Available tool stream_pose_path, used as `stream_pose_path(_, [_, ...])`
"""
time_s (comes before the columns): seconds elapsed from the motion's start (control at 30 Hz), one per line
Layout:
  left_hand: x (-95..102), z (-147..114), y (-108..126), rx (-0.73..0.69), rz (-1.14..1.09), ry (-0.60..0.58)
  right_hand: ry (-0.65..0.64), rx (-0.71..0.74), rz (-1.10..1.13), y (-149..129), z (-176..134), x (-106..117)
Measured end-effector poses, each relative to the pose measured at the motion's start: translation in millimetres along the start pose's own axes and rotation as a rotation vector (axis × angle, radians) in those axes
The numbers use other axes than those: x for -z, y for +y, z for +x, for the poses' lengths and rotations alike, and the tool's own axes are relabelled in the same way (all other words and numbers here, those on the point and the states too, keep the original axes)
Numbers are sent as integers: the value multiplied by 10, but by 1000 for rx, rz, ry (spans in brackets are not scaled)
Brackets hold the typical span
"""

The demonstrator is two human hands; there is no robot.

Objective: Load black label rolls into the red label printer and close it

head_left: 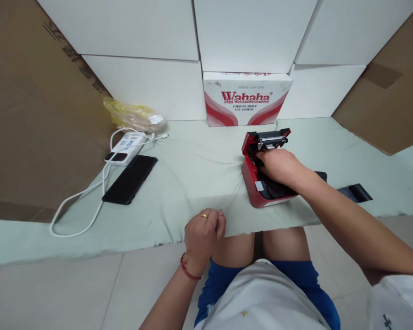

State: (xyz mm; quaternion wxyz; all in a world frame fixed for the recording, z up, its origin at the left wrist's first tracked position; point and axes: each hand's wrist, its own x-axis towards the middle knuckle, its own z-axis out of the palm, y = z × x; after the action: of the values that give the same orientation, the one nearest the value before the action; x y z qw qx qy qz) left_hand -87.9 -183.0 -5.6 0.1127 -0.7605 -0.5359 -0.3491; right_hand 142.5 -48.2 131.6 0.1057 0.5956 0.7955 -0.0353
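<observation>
Right hand (280, 167): is being held inside the red machine (253, 188), fingertips being hidden, grip cannot be told | Red machine: is being seen under and around the right hand, lid (269, 136) being seen raised just past it | Left hand (203, 231): is being held curled up narrow at the edge of the cloth (199, 165) | Black phone (130, 179): is being seen left of the left hand

Hands: two, left hand (202, 233), right hand (280, 165). Red device (252, 188): one. Black phone (131, 179): one. White block (132, 143): one. Cable (69, 236): one. Plastic bag (134, 117): one. Wahaha box (246, 103): one, far. Brown panels (37, 119): two, left and right. White panels (254, 36): five, far. Dark item (356, 192): one, right. Ring (204, 216): one. Bracelet (187, 272): one.
</observation>
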Motion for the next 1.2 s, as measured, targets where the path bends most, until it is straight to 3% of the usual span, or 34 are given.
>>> stream_pose_path(0.1, [-3, -3, -3, -11, 2, 7, 87, 111, 217, 172, -338, 16])
stream_pose_path(0.2, [4, 12, 0, -11, 16, 2, 415, 98, 436, 242, -865, -88])
stream_pose_path(0.27, [5, 20, 0, -13, 26, -5, 624, 113, 434, 205, -1183, -240])
stream_pose_path(0.33, [-1, 15, -2, -19, 30, -15, 729, 181, 393, 119, -1386, -426])
stream_pose_path(0.47, [15, -14, 3, -40, -53, -13, 706, 281, 333, -55, -1442, -733])
stream_pose_path(0.6, [166, 205, 19, 90, -282, 95, 731, 262, 319, -104, -1371, -841])
stream_pose_path(0.67, [265, 524, 46, 144, -353, 165, 735, 259, 310, -103, -1379, -848])
stream_pose_path(0.73, [326, 965, 88, 89, -405, 244, 723, 253, 299, -99, -1409, -844])
stream_pose_path(0.8, [311, 1445, 129, 15, -505, 250, 705, 254, 294, -95, -1443, -839])
stream_pose_path(0.87, [220, 1855, 163, -52, -649, 169, 682, 258, 290, -91, -1469, -837])
stream_pose_path(0.93, [88, 2105, 200, -69, -774, 4, 668, 255, 286, -91, -1485, -842])
stream_pose_path(1.0, [-23, 2161, 252, -55, -801, -160, 667, 242, 284, -96, -1494, -859])
stream_pose_path(1.07, [-70, 2061, 313, -45, -778, -238, 672, 230, 282, -104, -1497, -885])
stream_pose_path(1.2, [6, 1726, 427, -72, -721, -191, 658, 203, 293, -105, -1496, -939])
